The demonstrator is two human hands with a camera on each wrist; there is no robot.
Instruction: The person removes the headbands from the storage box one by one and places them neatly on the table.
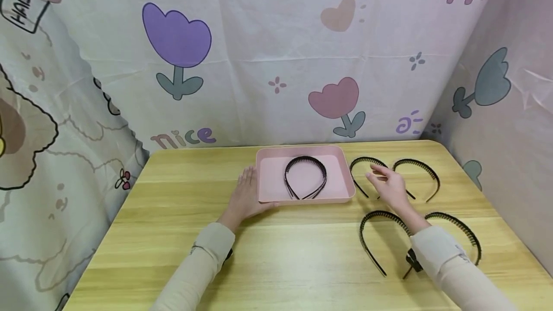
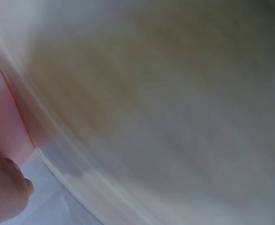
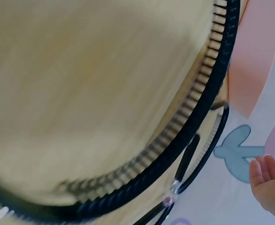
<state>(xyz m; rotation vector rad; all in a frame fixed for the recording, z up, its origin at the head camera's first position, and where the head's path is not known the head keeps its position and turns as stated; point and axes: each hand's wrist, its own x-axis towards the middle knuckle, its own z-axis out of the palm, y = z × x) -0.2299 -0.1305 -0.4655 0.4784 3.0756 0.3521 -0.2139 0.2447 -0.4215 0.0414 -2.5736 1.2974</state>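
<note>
A shallow pink tray (image 1: 269,176) holds a black toothed headband (image 1: 325,172), whose ends look doubled, as if more than one is stacked. My left hand (image 1: 244,199) rests at the tray's left side, fingers straight along the wall and thumb at the front corner; the left wrist view shows only part of that hand (image 2: 8,194) by the pink wall. Over the inner ends of two black headbands at the back right, my right hand (image 1: 390,188) hovers with loosely bent fingers, holding nothing. Those are the back left headband (image 1: 353,172) and back right headband (image 1: 427,169).
Nearer the front right lie another headband (image 1: 362,238) and one more (image 1: 470,232), partly behind my right forearm. A black wrist camera (image 1: 414,260) hangs under that sleeve. The wood-grain table (image 1: 181,181) meets a printed cloth (image 1: 259,109) at the back.
</note>
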